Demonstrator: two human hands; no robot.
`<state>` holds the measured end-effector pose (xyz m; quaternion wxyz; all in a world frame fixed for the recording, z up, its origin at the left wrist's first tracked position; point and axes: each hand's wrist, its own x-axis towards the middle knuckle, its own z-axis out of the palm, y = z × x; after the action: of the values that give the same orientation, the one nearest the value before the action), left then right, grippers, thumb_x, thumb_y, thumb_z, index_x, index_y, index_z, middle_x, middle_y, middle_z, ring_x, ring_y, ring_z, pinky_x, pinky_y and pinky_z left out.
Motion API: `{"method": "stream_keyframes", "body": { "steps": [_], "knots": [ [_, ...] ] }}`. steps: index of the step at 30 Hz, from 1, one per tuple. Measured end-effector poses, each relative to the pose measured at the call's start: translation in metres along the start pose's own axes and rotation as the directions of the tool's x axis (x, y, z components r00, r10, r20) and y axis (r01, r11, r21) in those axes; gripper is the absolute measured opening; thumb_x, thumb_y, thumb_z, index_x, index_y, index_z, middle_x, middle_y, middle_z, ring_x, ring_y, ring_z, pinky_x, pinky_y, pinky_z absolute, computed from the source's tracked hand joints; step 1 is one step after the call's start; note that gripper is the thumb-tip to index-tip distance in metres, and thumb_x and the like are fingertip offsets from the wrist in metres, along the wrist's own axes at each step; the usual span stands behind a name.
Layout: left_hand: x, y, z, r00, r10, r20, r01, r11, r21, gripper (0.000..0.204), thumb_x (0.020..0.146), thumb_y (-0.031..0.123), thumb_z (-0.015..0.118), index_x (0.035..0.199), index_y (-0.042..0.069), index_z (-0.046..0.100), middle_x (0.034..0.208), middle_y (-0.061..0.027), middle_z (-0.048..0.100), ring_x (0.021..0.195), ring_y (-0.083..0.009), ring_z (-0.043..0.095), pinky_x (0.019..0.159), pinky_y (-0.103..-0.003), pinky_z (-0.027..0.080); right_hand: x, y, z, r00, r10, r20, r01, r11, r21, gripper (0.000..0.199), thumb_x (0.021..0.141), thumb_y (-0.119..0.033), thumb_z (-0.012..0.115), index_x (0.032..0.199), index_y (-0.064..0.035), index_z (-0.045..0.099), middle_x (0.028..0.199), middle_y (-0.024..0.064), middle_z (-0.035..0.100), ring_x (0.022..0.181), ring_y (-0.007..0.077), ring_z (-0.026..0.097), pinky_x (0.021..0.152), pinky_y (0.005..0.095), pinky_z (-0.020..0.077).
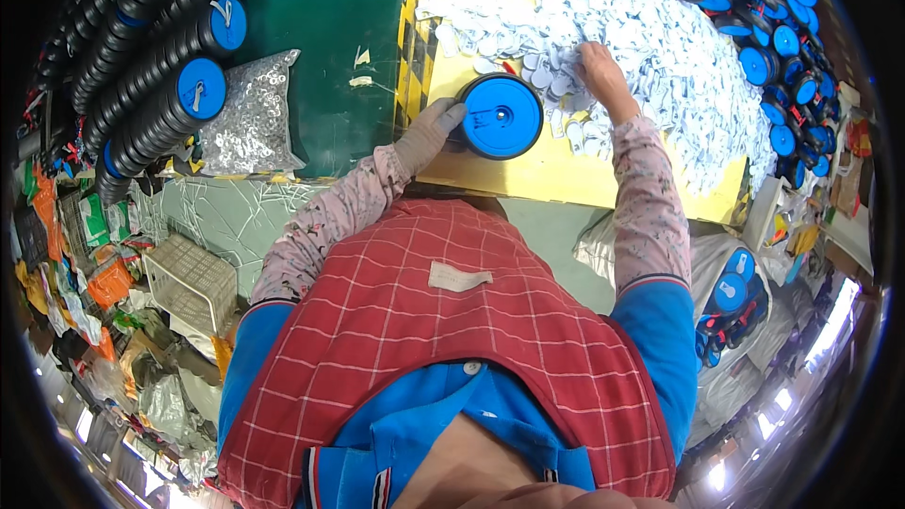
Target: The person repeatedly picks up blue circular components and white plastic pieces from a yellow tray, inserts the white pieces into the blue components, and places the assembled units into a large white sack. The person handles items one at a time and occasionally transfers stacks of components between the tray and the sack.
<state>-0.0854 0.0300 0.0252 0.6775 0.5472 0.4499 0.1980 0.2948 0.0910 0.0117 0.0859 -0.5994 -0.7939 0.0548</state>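
A round wheel (514, 118) with a black rim and a blue hub rests on the yellow table top. My left hand (429, 135), in a grey glove, grips its left edge with the thumb on the rim. To the right, my bare right hand (601, 73) is down in a wide heap of small pale, flat, tongue-shaped pieces (660, 66). Its fingers are curled together at the heap; whatever may be between the fingertips is too small to name. A small red piece (509, 67) lies just above the wheel.
Stacked black wheels with blue hubs (200, 88) stand at the left, beside a clear bag of small metal rings (250, 113). More blue and black wheels (782, 42) pile up at the far right. Yellow-black tape (412, 47) borders a green surface (325, 0). A crate (193, 278) sits lower left.
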Motion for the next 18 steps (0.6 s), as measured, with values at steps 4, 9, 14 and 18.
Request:
{"method": "stream_keyframes", "body": {
  "steps": [4, 9, 14, 18],
  "knots": [
    [0.017, -0.06, 0.013, 0.995, 0.095, 0.012, -0.086, 0.942, -0.324, 0.044, 0.104, 0.039, 0.05, 0.125, 0.0, 0.053, 0.114, -0.0126, 0.06, 0.106, -0.0192, 0.059, 0.097, -0.032, 0.049, -0.033, -0.069, -0.029, 0.938, 0.158, -0.307, -0.07, 0.958, 0.279, 0.033, 0.081, -0.005, 0.071, 0.112, -0.0027, 0.063, 0.103, 0.0168, 0.063, 0.097, 0.0346, 0.059, 0.084, 0.0418, 0.0485],
    [0.017, -0.033, 0.009, 0.921, 0.389, 0.033, -0.382, 0.88, 0.283, 0.045, 0.103, 0.038, 0.051, 0.125, -0.001, 0.052, 0.116, -0.0124, 0.06, 0.108, -0.0201, 0.059, 0.098, -0.033, 0.049, -0.063, -0.203, -0.056, 0.982, 0.065, -0.175, 0.003, 0.932, 0.361, 0.041, 0.074, 0.001, 0.077, 0.113, -0.0102, 0.07, 0.109, 0.0111, 0.066, 0.097, 0.0305, 0.062, 0.084, 0.0392, 0.0533],
    [0.011, 0.017, 0.006, 0.994, -0.035, 0.102, 0.061, 0.964, -0.261, 0.053, 0.099, 0.033, 0.059, 0.137, -0.003, 0.045, 0.126, -0.0178, 0.059, 0.115, -0.0228, 0.058, 0.099, -0.033, 0.048, -0.054, -0.209, -0.038, 0.975, 0.022, -0.22, 0.028, 0.975, 0.223, 0.039, 0.071, -0.014, 0.08, 0.109, -0.0104, 0.07, 0.115, 0.0114, 0.063, 0.105, 0.0331, 0.058, 0.09, 0.0443, 0.0494],
    [0.014, 0.008, 0.008, 0.999, -0.022, 0.042, 0.02, 0.999, 0.027, 0.062, 0.096, 0.034, 0.064, 0.141, -0.003, 0.04, 0.129, -0.0225, 0.058, 0.117, -0.0281, 0.059, 0.099, -0.036, 0.048, -0.036, -0.2, -0.034, 0.934, 0.357, -0.004, -0.333, 0.873, 0.356, 0.08, 0.061, -0.028, 0.089, 0.131, -0.0097, 0.056, 0.126, 0.0226, 0.055, 0.115, 0.0414, 0.053, 0.102, 0.046, 0.0435]
  ]
}}
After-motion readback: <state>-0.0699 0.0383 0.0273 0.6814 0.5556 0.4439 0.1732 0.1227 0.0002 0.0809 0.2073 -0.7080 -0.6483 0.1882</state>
